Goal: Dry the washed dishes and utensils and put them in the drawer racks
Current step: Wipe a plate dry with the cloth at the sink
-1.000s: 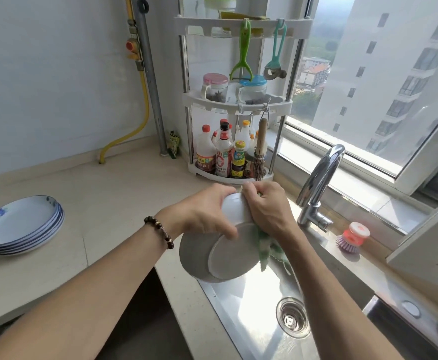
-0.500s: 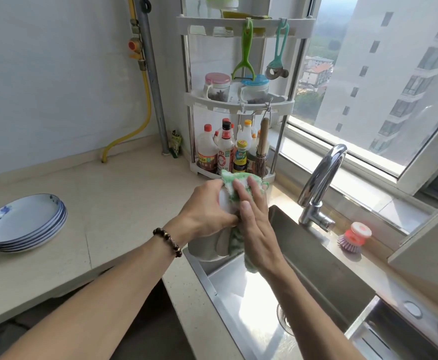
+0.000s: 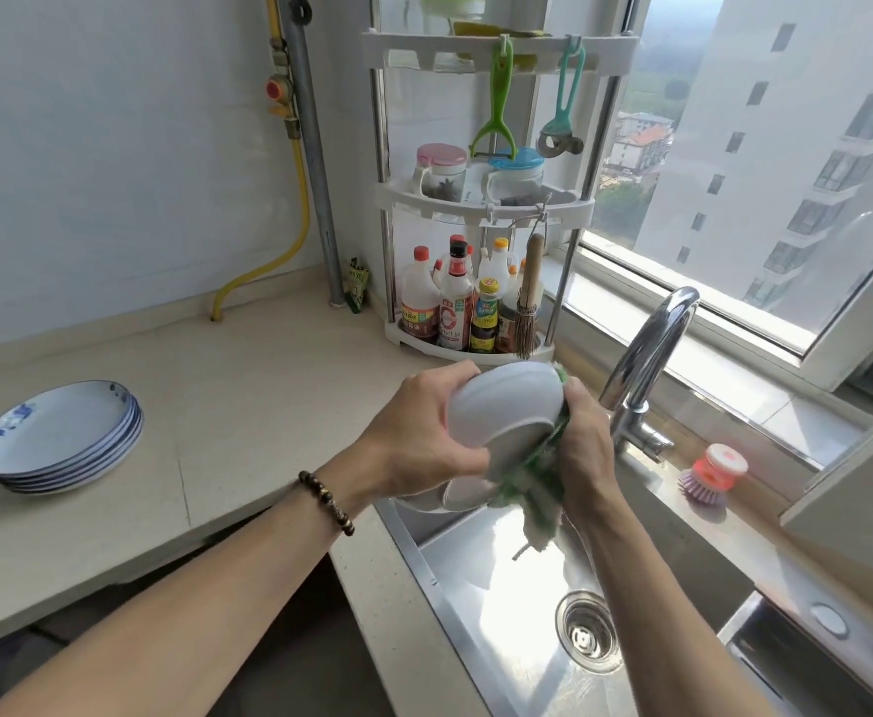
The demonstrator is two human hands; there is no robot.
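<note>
The left hand grips a white plate by its rim, with the fingers curled over the far edge and the thumb on the near edge. The plate is tilted, and its underside faces the camera. A bead bracelet sits on the left wrist. The right hand holds a green and white cloth and presses it against the right edge of the plate; the loose end of the cloth hangs down below this hand. Just under the left hand there is a second white dish, partly hidden, and I cannot tell how it is held.

Both hands are above the near left corner of a steel sink, and the drain is below the right forearm. The tap stands just to the right of the right hand. Further right, a pink and purple dish brush rests on the ledge under the window. Behind the hands stands a white corner rack with bottles, two jars and hanging peelers. Far to the left of the left hand, a stack of blue and white plates lies on the counter.
</note>
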